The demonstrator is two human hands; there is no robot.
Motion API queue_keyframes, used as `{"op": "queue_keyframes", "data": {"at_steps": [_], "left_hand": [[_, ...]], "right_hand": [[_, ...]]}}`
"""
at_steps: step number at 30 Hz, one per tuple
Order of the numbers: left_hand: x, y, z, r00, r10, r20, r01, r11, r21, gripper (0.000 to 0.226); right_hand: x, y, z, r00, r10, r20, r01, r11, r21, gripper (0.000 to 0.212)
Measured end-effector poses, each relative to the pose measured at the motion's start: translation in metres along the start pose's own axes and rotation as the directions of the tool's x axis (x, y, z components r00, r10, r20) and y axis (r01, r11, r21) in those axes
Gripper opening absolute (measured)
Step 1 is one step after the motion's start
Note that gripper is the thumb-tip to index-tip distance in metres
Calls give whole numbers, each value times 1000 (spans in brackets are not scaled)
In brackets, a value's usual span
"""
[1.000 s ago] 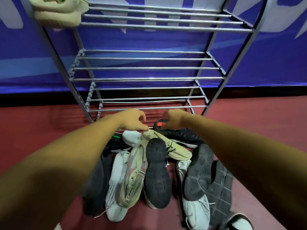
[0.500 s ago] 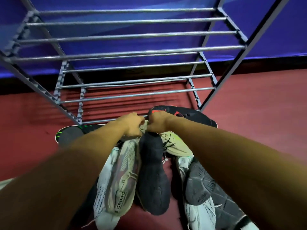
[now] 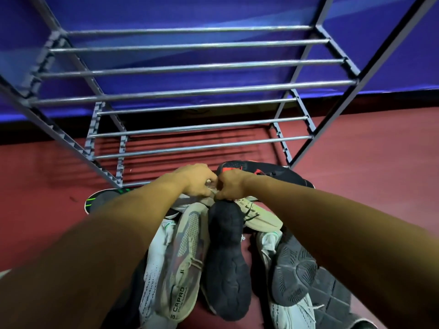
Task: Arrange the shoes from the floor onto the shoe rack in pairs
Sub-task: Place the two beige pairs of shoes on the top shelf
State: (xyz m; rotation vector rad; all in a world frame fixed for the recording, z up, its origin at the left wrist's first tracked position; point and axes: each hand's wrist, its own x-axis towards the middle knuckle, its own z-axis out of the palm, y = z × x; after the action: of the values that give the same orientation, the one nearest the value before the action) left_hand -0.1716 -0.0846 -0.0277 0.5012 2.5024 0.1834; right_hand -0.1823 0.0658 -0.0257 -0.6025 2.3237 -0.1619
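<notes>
The left hand and right hand, apart a second ago, now meet with fingers curled, pinching one end of a beige shoe in the pile on the floor before the shoe rack, probably ready to lift.

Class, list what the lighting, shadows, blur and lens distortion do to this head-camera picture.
Head view: the wide lens splays the posts of the rack outward; its bars gleam and throw striped shadows on the red floor; both forearms, nearest the lens, are dark and soft; the left hand and right hand, pinching a beige shoe, look sharper.
</notes>
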Motion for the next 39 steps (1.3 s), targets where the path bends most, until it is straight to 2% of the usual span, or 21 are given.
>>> {"op": "queue_keyframes", "data": {"at_steps": [4, 7, 13, 17, 20, 24, 26, 30, 36, 39], "left_hand": [[-29, 7, -18, 998, -8, -64, 8, 1000, 0, 23], [-56, 11, -32, 992, -16, -122, 20, 999, 35, 21], [-117, 29, -77, 973, -4, -230, 3, 1000, -5, 15], [-162, 36, -110, 935, -39, -353, 8, 996, -88, 17], [-196, 30, -123, 883, -103, -458, -4, 974, -227, 12], [-234, 15, -130, 810, -200, -552, -95, 883, -460, 10], [-245, 11, -137, 793, -242, -559, -126, 832, -540, 11], [-264, 3, -147, 721, -321, -614, -139, 801, -582, 28], [-284, 1, -162, 710, -441, -549, -168, 651, -740, 43], [-286, 1, -159, 645, -570, -509, -189, 527, -829, 63]], "right_hand": [[-29, -2, -9, 1000, 0, 3, 0, 997, -81, 36], [-51, -8, -17, 1000, -5, 5, 6, 992, -124, 30], [-107, -47, -56, 998, -55, -40, 50, 991, -123, 25], [-142, -78, -87, 984, -72, -166, 66, 997, -46, 21], [-166, -102, -106, 958, -94, -271, 91, 996, -23, 20], [-191, -136, -130, 935, -147, -323, 134, 989, -62, 5], [-201, -147, -140, 920, -158, -358, 156, 987, -36, 6], [-217, -166, -155, 887, -145, -439, 241, 955, 171, 12], [-239, -188, -180, 837, -159, -524, 304, 931, 203, 15], [-241, -195, -186, 802, -140, -581, 327, 916, 231, 16]]}}
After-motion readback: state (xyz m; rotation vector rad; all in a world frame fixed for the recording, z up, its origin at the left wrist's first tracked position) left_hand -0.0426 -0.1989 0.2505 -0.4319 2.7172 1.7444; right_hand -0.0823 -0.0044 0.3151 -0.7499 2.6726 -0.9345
